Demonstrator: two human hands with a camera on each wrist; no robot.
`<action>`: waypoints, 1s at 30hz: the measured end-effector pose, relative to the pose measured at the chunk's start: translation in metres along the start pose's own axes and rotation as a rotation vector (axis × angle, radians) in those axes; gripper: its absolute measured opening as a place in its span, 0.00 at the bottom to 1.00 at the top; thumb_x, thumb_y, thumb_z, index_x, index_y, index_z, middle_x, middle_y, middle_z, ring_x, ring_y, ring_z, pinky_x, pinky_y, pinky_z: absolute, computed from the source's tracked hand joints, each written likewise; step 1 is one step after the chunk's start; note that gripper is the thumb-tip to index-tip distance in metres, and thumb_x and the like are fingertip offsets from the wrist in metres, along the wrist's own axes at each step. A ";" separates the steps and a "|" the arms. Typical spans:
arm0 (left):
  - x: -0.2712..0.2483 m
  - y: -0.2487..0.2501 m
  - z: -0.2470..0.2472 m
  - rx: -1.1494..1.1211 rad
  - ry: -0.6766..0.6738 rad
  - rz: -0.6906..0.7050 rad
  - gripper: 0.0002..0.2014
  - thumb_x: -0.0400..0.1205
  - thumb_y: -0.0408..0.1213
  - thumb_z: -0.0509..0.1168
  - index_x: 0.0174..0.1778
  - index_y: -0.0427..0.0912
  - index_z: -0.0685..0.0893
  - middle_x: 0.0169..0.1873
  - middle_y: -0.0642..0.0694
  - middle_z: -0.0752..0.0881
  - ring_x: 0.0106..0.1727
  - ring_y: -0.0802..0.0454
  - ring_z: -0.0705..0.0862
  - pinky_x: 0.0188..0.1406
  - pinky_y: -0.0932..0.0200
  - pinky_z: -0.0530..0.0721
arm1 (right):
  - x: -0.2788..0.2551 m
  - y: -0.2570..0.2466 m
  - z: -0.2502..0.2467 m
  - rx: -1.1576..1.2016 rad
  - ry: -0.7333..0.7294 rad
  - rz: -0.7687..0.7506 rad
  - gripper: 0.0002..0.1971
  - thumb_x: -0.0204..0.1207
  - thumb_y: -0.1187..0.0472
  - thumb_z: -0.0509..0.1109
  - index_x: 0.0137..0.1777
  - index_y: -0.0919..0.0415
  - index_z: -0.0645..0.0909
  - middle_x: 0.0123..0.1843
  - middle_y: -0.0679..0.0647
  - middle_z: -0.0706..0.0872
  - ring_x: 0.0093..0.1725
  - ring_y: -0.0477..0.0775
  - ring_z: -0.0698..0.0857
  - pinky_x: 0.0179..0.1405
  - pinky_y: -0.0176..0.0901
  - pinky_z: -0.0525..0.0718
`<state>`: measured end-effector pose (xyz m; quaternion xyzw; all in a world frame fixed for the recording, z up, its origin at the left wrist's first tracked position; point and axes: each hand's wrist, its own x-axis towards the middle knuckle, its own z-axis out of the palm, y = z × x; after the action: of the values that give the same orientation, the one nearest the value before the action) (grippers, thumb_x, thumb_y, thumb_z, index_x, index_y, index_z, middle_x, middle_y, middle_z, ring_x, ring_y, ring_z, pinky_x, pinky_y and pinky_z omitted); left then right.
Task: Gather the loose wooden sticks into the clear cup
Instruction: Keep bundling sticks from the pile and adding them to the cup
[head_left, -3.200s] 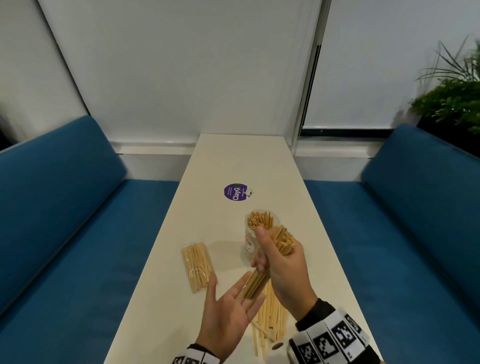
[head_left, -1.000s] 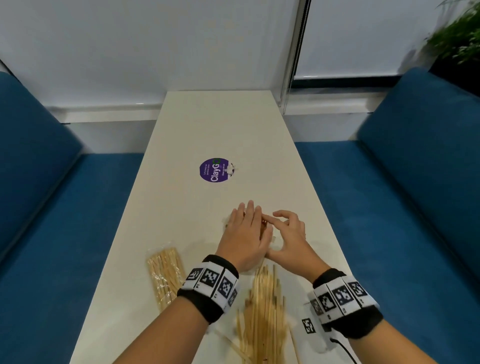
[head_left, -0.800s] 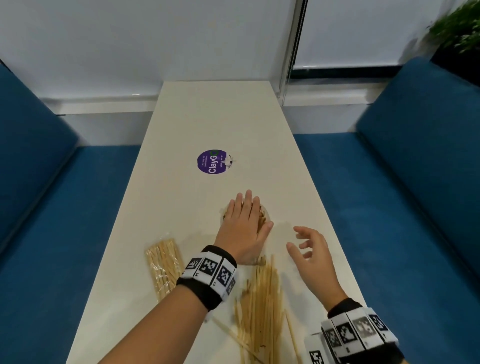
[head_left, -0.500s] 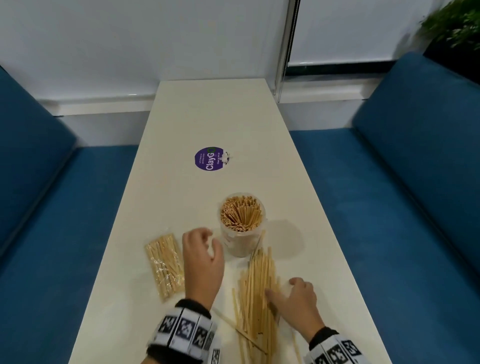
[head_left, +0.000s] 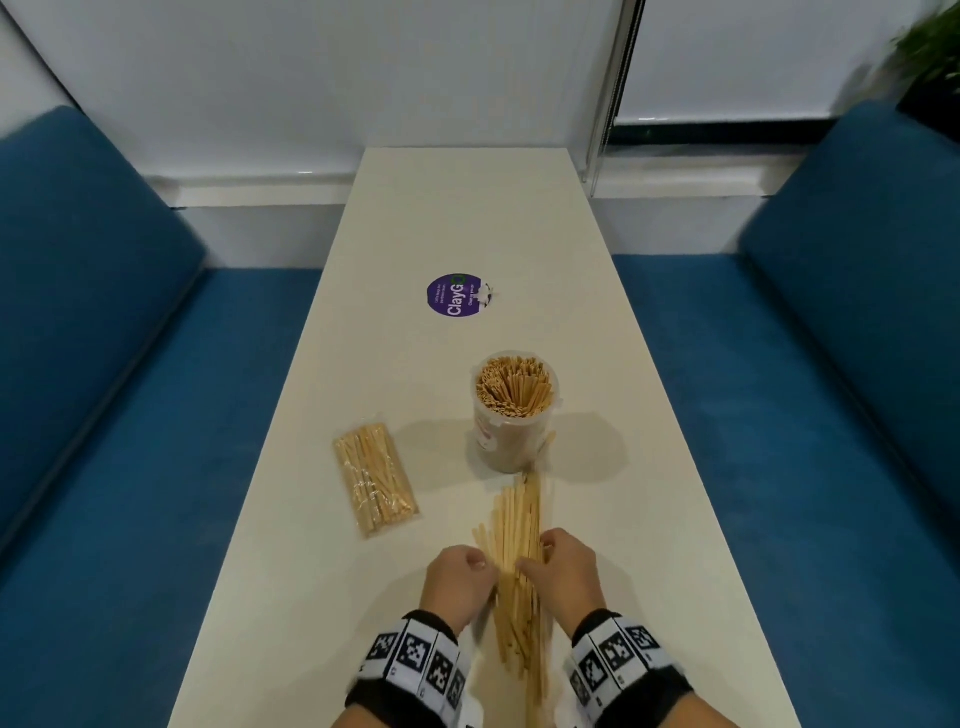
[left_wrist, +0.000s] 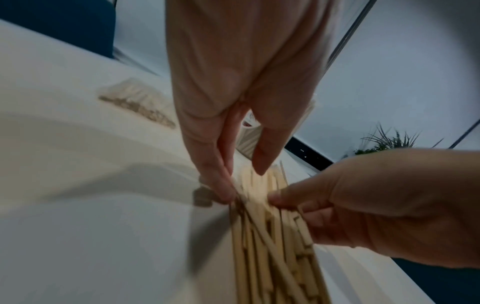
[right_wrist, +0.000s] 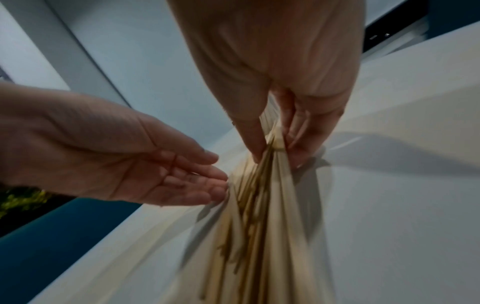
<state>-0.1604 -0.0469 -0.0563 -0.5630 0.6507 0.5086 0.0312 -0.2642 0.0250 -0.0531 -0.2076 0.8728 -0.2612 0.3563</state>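
Two hands meet over the loose sticks (head_left: 514, 566) at the near end of the table (head_left: 467, 218). The left hand (head_left: 457, 579) comes in from the left of the pile, and in the right wrist view its fingers (right_wrist: 197, 181) lie nearly straight and together, their tips against the side of the sticks; it presses rather than grasps. The right hand (head_left: 563, 574) is on the other side, its thumb and fingers (right_wrist: 298, 142) closed round a bunch of sticks, pinching them from both sides. The pile lies lengthwise along the table, squeezed narrow between the hands and fanning out a little toward the far end, where its tips reach just short of the cup (head_left: 514, 410).

That clear cup stands upright in the middle of the table, beyond the pile, and is already packed with sticks on end. To its left, apart from it, a sealed packet (head_left: 375, 478) of more sticks lies flat. Farther off sits a round purple sticker (head_left: 454, 295). Blue benches (head_left: 104, 364) run along both sides of the table, and a green plant (head_left: 930, 47) shows at the far right corner. Both wrists wear bands (head_left: 415, 660) with black and white markers
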 end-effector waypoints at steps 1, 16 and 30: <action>0.001 -0.002 0.004 -0.035 0.002 -0.015 0.15 0.79 0.39 0.66 0.61 0.40 0.82 0.58 0.44 0.84 0.58 0.49 0.82 0.61 0.60 0.78 | -0.002 0.001 -0.002 0.025 -0.004 0.005 0.22 0.75 0.60 0.72 0.68 0.65 0.75 0.65 0.58 0.81 0.62 0.53 0.80 0.53 0.33 0.75; -0.008 -0.011 0.017 -0.463 -0.226 -0.041 0.14 0.83 0.45 0.61 0.52 0.38 0.83 0.44 0.42 0.88 0.45 0.50 0.86 0.38 0.62 0.82 | -0.027 0.002 0.007 0.190 -0.107 -0.129 0.17 0.75 0.68 0.65 0.28 0.51 0.83 0.23 0.45 0.79 0.25 0.41 0.75 0.26 0.27 0.73; -0.026 -0.009 0.004 -0.698 -0.430 0.001 0.19 0.87 0.45 0.52 0.57 0.35 0.83 0.27 0.43 0.80 0.25 0.51 0.78 0.23 0.59 0.78 | -0.036 -0.006 0.003 0.336 -0.053 -0.167 0.09 0.73 0.69 0.69 0.33 0.59 0.83 0.29 0.53 0.88 0.25 0.42 0.86 0.27 0.32 0.84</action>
<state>-0.1465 -0.0246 -0.0481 -0.4205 0.4178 0.8049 -0.0267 -0.2374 0.0396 -0.0328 -0.2239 0.7868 -0.4263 0.3861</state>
